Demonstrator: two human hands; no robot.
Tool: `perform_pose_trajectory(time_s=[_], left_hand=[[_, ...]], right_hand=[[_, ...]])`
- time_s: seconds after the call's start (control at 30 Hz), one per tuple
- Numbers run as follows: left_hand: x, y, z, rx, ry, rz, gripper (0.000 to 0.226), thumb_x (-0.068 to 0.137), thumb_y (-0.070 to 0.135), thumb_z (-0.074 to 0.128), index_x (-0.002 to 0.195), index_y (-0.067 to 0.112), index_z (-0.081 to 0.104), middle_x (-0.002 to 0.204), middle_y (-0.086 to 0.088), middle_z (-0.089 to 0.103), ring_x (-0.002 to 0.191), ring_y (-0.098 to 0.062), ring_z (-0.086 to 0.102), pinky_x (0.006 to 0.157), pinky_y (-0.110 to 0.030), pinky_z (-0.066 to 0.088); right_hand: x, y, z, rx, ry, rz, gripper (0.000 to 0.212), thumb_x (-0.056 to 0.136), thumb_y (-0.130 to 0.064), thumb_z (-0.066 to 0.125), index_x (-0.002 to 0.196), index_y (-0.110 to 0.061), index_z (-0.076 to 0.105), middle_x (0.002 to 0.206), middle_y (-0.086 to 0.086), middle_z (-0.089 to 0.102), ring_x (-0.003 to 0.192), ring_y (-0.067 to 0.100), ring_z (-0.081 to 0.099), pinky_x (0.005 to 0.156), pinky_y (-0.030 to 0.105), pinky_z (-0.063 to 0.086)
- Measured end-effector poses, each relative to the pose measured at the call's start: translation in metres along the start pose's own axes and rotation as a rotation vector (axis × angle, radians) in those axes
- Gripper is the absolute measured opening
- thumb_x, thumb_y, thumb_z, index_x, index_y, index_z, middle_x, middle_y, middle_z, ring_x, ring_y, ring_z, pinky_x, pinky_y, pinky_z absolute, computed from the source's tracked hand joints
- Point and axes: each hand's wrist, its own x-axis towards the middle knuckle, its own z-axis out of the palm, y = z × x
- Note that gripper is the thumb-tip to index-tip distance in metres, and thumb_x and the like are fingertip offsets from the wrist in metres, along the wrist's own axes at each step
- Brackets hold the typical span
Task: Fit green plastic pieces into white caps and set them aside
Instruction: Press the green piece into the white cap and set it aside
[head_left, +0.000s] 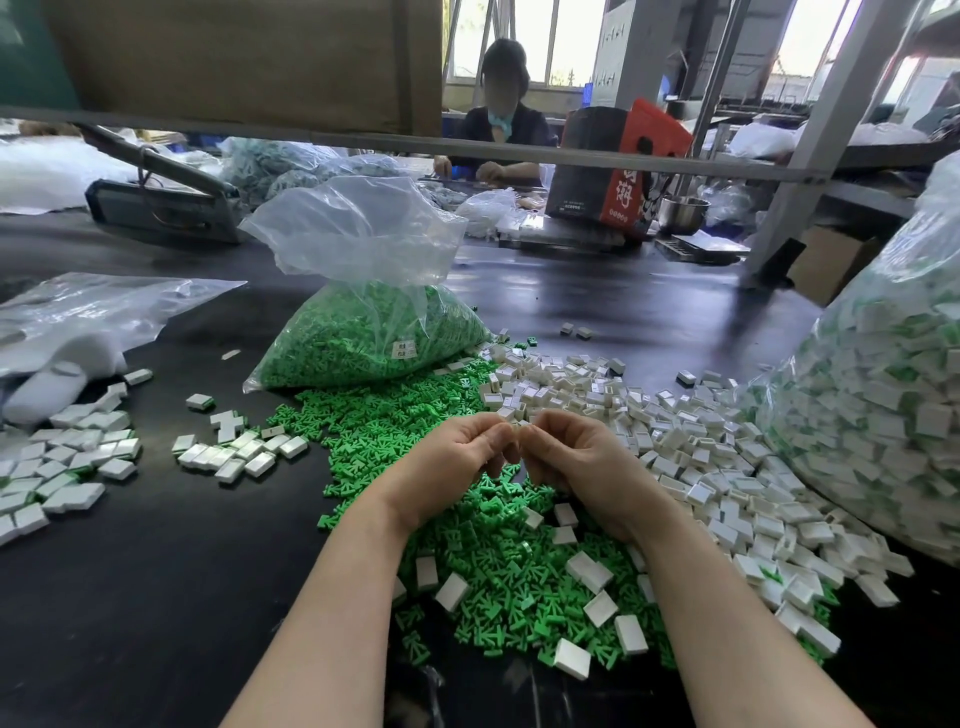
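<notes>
My left hand and my right hand meet fingertip to fingertip above a heap of green plastic pieces. Both have their fingers curled around something small between them; a bit of white shows at the fingertips, so it looks like a white cap, mostly hidden. Loose white caps lie in a wide pile to the right. Assembled caps lie in small groups on the left of the dark table.
An open clear bag of green pieces stands behind the heap. A large clear bag of white and green parts fills the right edge. Flat plastic bags lie at the left. Another person works across the table.
</notes>
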Motion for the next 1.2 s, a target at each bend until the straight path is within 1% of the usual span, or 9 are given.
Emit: perform_pose_trajectory(time_s=[0.2,0.3,0.4,0.5,0.63,0.83,0.9,1.0,1.2], left_hand=[[-0.001,0.004,-0.003,0.067,-0.006,0.02,0.023,0.1,0.022,0.052,0.093,0.014,0.072,0.056,0.023,0.056,0.051,0.009,0.046,0.053,-0.004,0.035],[-0.001,0.004,-0.003,0.084,0.012,0.015,0.022,0.099,0.023,0.053,0.091,0.016,0.072,0.059,0.018,0.054,0.051,0.007,0.045,0.052,-0.006,0.035],[-0.001,0.004,-0.002,0.102,0.011,-0.024,0.022,0.1,0.023,0.053,0.089,0.013,0.07,0.067,0.006,0.053,0.061,-0.009,0.045,0.056,-0.012,0.035],[-0.002,0.007,0.001,0.054,0.029,0.023,0.016,0.097,0.013,0.056,0.094,0.019,0.07,0.071,0.012,0.065,0.061,0.002,0.054,0.061,-0.009,0.042],[0.0,0.007,0.002,0.067,0.116,0.051,0.006,0.092,0.011,0.065,0.093,0.017,0.067,0.086,-0.019,0.068,0.071,-0.016,0.056,0.068,-0.032,0.048],[0.001,0.007,0.003,0.083,0.234,0.136,0.009,0.084,0.012,0.074,0.083,0.02,0.07,0.064,0.017,0.065,0.054,0.01,0.055,0.052,-0.006,0.041],[0.002,0.007,0.005,0.111,0.263,0.149,0.008,0.083,0.012,0.076,0.085,0.018,0.071,0.075,0.012,0.064,0.055,0.011,0.054,0.053,-0.005,0.041],[0.004,0.008,0.007,0.143,0.278,0.144,0.008,0.082,0.014,0.078,0.086,0.017,0.072,0.084,0.006,0.061,0.057,0.011,0.053,0.055,-0.006,0.04],[0.004,0.01,0.011,-0.02,0.226,0.11,0.004,0.087,0.01,0.071,0.084,0.012,0.071,0.07,-0.004,0.07,0.063,-0.009,0.063,0.062,-0.017,0.053]], right_hand=[[0.0,-0.002,-0.003,-0.011,0.034,-0.026,0.023,0.085,-0.031,0.063,0.086,-0.008,0.065,0.068,-0.005,0.065,0.056,0.003,0.05,0.053,0.015,0.04],[0.0,-0.003,-0.003,-0.039,0.051,-0.037,0.019,0.086,-0.031,0.063,0.085,-0.013,0.066,0.071,-0.003,0.067,0.057,0.004,0.052,0.053,0.014,0.041],[0.0,-0.003,-0.001,-0.072,0.056,-0.032,0.019,0.084,-0.036,0.063,0.082,-0.017,0.066,0.067,-0.001,0.061,0.055,0.008,0.046,0.052,0.017,0.036],[0.001,-0.003,-0.001,-0.116,0.046,-0.027,0.022,0.083,-0.036,0.063,0.083,-0.014,0.063,0.064,-0.002,0.059,0.053,0.006,0.045,0.051,0.016,0.035],[0.001,-0.003,-0.001,-0.057,0.058,0.009,0.031,0.084,-0.04,0.061,0.084,-0.009,0.062,0.064,-0.001,0.057,0.051,0.008,0.042,0.048,0.017,0.034],[0.003,-0.005,0.001,0.056,0.034,0.18,0.062,0.086,-0.065,0.042,0.087,-0.007,0.062,0.066,0.006,0.06,0.05,0.013,0.046,0.042,0.019,0.033],[0.004,-0.005,0.004,0.038,-0.007,0.204,0.065,0.086,-0.066,0.041,0.091,-0.006,0.062,0.067,0.007,0.06,0.049,0.012,0.046,0.041,0.019,0.033],[0.004,-0.003,0.006,0.092,-0.028,0.204,0.05,0.089,-0.057,0.047,0.087,-0.009,0.06,0.065,0.007,0.059,0.05,0.013,0.045,0.041,0.019,0.031],[0.004,0.0,0.005,0.266,-0.017,0.181,0.039,0.09,-0.046,0.054,0.091,-0.008,0.061,0.065,0.005,0.059,0.053,0.011,0.05,0.043,0.017,0.035]])
